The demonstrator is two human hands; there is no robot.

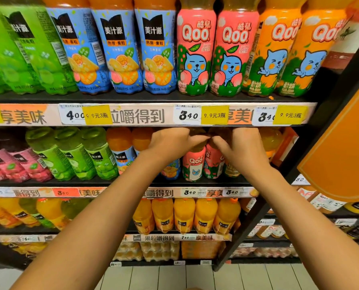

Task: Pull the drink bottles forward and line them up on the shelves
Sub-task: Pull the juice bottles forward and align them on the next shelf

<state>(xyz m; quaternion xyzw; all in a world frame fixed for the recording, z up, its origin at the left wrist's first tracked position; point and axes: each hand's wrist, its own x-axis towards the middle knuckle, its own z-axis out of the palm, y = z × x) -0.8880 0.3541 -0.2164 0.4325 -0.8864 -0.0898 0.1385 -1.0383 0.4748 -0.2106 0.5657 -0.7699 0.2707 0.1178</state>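
Observation:
Both of my hands reach into the second shelf (111, 182) from the top. My left hand (174, 143) curls its fingers round the top of a pink Qoo peach bottle (194, 166). My right hand (240, 146) grips the top of the neighbouring pink Qoo bottle (213, 164). The caps of both bottles are hidden by my fingers and the shelf above. A blue-labelled juice bottle (122, 158) and green bottles (76, 158) stand to the left on the same shelf.
The top shelf holds a neat front row of green, blue (116, 51), pink Qoo (196, 53) and orange Qoo (272, 53) bottles. Large orange juice bottles (185, 215) fill the third shelf. A black upright (268, 197) borders the shelves on the right, tiled floor below.

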